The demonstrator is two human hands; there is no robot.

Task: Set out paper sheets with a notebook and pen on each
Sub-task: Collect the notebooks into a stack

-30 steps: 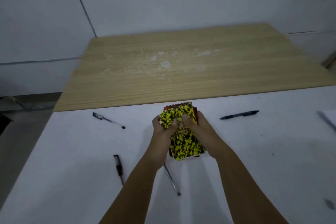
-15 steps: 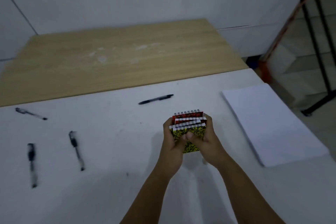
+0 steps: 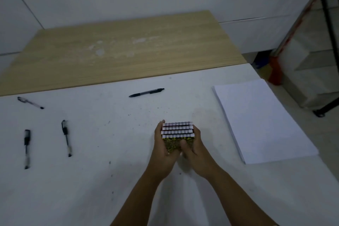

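Both hands hold a stack of small spiral notebooks (image 3: 177,131) above the white table (image 3: 113,180); the top cover is yellow and black. My left hand (image 3: 161,148) grips the stack's left side and my right hand (image 3: 192,149) grips its right side, thumb on the cover. A pile of white paper sheets (image 3: 260,119) lies to the right. Several pens lie on the white table: a black one (image 3: 146,92) ahead of the stack, a clear one (image 3: 30,102) at the far left, and two more (image 3: 66,137) (image 3: 27,147) at the left.
A wooden tabletop (image 3: 119,51) adjoins the white table's far edge, against a white wall. At the right stand a metal rack (image 3: 326,46) and a red-taped post (image 3: 275,68) beyond the table's edge.
The view has swung to the right, bringing the paper pile into sight. The hands have tilted the notebook stack so its spiral edges face up, and carried it a little towards the paper.
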